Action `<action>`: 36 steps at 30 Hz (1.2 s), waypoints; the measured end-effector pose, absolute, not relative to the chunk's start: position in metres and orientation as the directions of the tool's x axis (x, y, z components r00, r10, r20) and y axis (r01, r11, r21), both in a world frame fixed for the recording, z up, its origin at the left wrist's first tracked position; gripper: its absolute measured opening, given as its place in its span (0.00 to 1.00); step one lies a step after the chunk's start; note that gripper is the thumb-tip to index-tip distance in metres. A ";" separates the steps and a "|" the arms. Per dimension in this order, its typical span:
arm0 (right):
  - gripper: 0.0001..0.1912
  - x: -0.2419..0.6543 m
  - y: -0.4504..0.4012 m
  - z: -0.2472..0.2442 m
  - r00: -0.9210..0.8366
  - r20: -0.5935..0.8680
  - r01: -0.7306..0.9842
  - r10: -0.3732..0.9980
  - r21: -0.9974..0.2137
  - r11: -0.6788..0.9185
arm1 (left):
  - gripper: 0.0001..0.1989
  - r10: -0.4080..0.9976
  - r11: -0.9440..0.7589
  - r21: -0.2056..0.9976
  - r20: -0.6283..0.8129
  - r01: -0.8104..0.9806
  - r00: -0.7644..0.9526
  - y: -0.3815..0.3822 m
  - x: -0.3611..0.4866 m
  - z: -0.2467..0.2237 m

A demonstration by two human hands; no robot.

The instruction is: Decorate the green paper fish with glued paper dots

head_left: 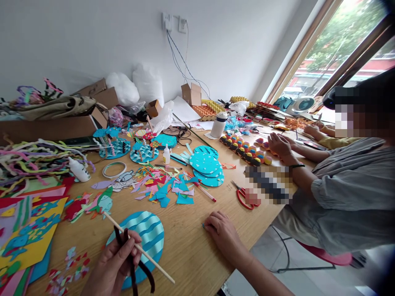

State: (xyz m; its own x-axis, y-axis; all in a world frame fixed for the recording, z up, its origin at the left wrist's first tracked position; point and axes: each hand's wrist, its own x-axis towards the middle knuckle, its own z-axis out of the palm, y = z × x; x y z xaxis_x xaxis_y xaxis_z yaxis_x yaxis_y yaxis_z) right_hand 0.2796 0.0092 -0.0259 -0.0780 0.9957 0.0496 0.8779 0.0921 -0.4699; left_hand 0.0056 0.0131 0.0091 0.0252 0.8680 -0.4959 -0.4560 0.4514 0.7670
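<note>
My left hand is closed round a thin wooden stick and a dark brown pipe cleaner, which bends down in two strands. Beneath that hand lies a blue paper disc with wavy light-blue strips. My right hand rests on the wooden table, fingers curled together. A tiny blue bit shows at its fingertips, too small to name. Red-handled scissors lie beyond it, and a red and white pen is near them.
Paper scraps, a tape roll, a glue bottle and stacked blue discs cover the middle. Pipe cleaners heap at left. A co-worker sits at right, hands near painted egg-carton strips. A white cup stands behind.
</note>
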 end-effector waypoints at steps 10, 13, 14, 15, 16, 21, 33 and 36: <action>0.09 0.277 0.008 -0.029 -0.040 0.090 0.888 0.995 -0.453 0.076 | 0.17 0.871 0.458 0.782 -0.490 -0.423 0.038 0.012 0.005 0.013; 0.08 0.278 0.012 -0.029 -0.034 0.088 0.874 0.996 -0.480 0.072 | 0.18 0.865 0.467 0.776 -0.500 -0.424 0.038 0.012 0.005 0.012; 0.08 0.277 0.013 -0.029 -0.035 0.084 0.876 0.996 -0.477 0.071 | 0.18 0.864 0.468 0.775 -0.502 -0.425 0.036 0.012 0.005 0.012; 0.08 0.277 0.013 -0.029 -0.039 0.082 0.878 0.996 -0.473 0.073 | 0.18 0.865 0.465 0.775 -0.502 -0.427 0.031 0.012 0.005 0.012; 0.08 0.276 0.013 -0.029 -0.046 0.079 0.879 0.996 -0.471 0.078 | 0.17 0.865 0.462 0.776 -0.501 -0.428 0.025 0.012 0.006 0.012; 0.06 0.276 0.011 -0.025 -0.045 0.066 0.853 0.997 -0.517 0.072 | 0.16 0.868 0.458 0.780 -0.496 -0.426 0.026 0.012 0.006 0.015; 0.06 0.283 0.015 -0.012 -0.132 -0.071 0.833 0.989 -0.548 0.072 | 0.16 0.877 0.446 0.794 -0.479 -0.412 0.028 0.012 0.005 0.013; 0.05 0.284 0.016 -0.011 -0.145 -0.082 0.837 0.986 -0.542 0.077 | 0.16 0.879 0.449 0.797 -0.475 -0.403 0.038 0.011 0.004 0.014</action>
